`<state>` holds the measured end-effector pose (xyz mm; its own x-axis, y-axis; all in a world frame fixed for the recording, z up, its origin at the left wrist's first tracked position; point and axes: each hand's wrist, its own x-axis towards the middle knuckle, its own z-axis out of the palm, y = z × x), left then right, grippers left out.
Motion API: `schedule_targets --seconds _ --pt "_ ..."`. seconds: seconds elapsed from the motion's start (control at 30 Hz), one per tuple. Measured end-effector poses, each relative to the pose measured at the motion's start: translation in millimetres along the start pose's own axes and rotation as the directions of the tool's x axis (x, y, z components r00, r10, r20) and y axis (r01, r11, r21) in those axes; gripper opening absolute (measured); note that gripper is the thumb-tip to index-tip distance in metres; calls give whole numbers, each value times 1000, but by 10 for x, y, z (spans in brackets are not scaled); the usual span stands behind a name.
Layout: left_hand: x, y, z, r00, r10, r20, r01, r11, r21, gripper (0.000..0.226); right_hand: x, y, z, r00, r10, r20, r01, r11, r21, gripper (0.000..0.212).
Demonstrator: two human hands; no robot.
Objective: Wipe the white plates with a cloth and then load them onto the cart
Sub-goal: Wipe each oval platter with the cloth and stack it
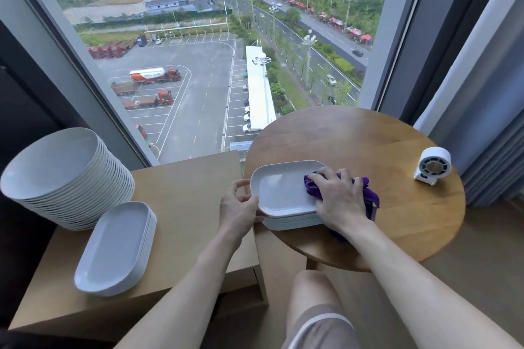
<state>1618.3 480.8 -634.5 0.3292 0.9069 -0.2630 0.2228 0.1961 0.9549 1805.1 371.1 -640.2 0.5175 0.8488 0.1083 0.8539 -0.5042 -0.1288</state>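
The top plate (280, 190) is a white, glossy rectangle with rounded corners and a shallow raised rim. It lies on a pile (295, 222) of matching plates at the 7 o'clock edge of a round table (354, 139). The pile shows several rims, but too few are clear for a count.

The right hand (338, 198) sits at the plate's 3 o'clock end. Its fingers are bent, knuckles raised, clamped down on a bunched purple cloth (368, 187) and pressing it onto the plate. The cloth is soft and creased; it spills past the hand at 3 o'clock and hangs over the pile's side.

The left hand (238, 204) is at the plate's 8 o'clock corner. Thumb and curled fingers pinch the rim there, the thumb on top.

The table is smooth, warm-toned wood. One small white plastic fan (433, 166) stands at its 3 o'clock side, well apart from the plate, its round grille facing the camera.

At 9 o'clock from the table, just beside it, is the cart (187, 195), with a flat top of paler wood. It carries two stacks of white dishes. The oval stack (113, 246), at 7 o'clock from the plate, holds long shallow platters, about six by the rims. The round stack (65, 173), at 9 o'clock, is far taller, roughly twenty dishes, and leans a little.

A window (198, 65) fills 12 o'clock, a grey curtain (482, 122) hangs at 2 o'clock, and one bare knee (312, 292) shows at 6 o'clock.
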Motion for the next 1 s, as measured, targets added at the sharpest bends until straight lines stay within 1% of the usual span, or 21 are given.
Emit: schedule_targets --seconds 0.17,0.27,0.4,0.57,0.7,0.83,1.0 --pt "-85 -21 -111 1000 19 13 -19 999 -27 45 -161 -25 -66 998 -3 -63 7 998 63 56" --pt "-172 -57 -269 999 29 19 -27 997 -79 42 -274 -47 -116 993 15 -119 -1 992 123 58" --pt "-242 -125 -559 999 -1 -50 -7 988 -152 42 -373 -177 -193 986 -6 -168 31 988 152 59" --pt "-373 -254 -1023 992 -44 -118 16 974 -225 42 -494 -613 -215 980 -70 -188 108 974 201 61" --pt "-481 -344 -1449 974 -106 -199 36 944 -328 44 -596 -1076 -145 968 -146 -202 192 954 228 52" --pt "-629 -441 -1894 930 -194 -311 48 906 -421 44 -695 -1499 -61 964 -198 -178 238 940 243 57" --pt "-760 -579 -2312 872 -237 -428 22 893 -449 46 -820 -1975 54 960 -263 -97 280 924 262 61"
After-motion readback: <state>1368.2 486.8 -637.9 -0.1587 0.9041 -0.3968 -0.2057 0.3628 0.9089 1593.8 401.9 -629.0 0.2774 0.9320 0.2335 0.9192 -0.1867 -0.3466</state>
